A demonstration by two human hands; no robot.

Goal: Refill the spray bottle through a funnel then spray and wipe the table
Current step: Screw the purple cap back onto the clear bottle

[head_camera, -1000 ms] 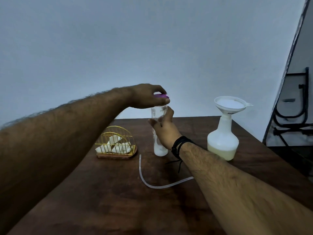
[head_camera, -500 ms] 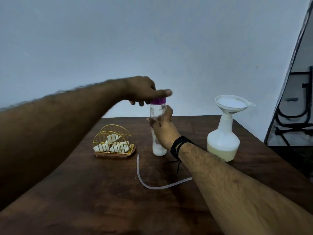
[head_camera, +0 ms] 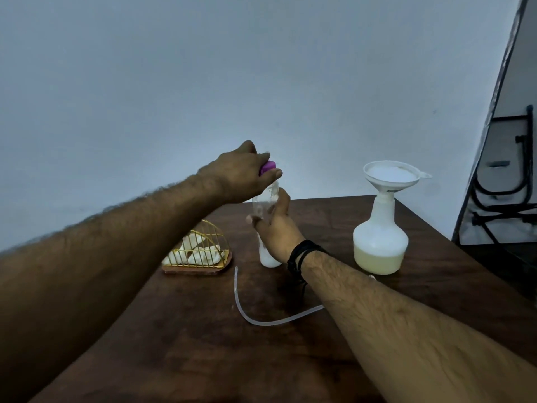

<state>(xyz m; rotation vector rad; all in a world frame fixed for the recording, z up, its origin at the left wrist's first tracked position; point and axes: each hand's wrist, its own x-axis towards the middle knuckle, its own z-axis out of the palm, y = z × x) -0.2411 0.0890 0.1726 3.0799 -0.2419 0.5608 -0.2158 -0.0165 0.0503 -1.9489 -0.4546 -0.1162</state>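
Observation:
A tall clear bottle (head_camera: 266, 257) with a little white liquid at its bottom stands on the brown table (head_camera: 203, 344). My right hand (head_camera: 276, 228) grips its middle. My left hand (head_camera: 244, 175) is closed over its purple cap (head_camera: 268, 166) at the top. To the right stands the white spray bottle (head_camera: 379, 242), partly filled with pale yellowish liquid, without a spray head. A white funnel (head_camera: 390, 177) sits in its neck and holds white liquid.
A clear plastic tube (head_camera: 247, 312) lies curved on the table in front of the bottles. A gold wire holder (head_camera: 200, 251) with white cloths stands at the left. The table's right edge runs close behind the spray bottle; dark chair frames (head_camera: 505, 181) are beyond it.
My left hand has shifted its grip around the purple cap, from fingers stretched over the top to closed on it. The bottle leans slightly. My right hand stays on the bottle.

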